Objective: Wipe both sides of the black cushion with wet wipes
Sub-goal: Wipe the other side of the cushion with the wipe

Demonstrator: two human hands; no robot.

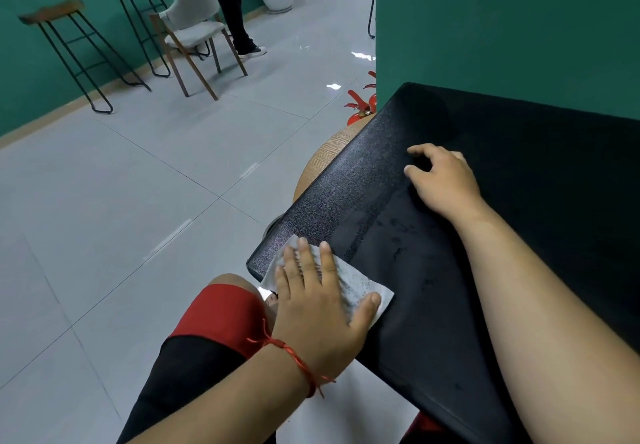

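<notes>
so the black cushion (415,305) is lying flat on the little round wooden table (329,152), long way running from the person's lap out toward the green wall. The left hand (318,308) is spread flat with straight fingers, pressing the wet wipe (360,291) onto the cushion's near left corner. The right hand (440,173) rests further up near the middle, fingers loosely bent and gripping nothing, probably just steadying it. The unwiped stretch lies ahead of the left hand along that left edge, so I'd guess the next stroke pushes straight away from the body
</notes>
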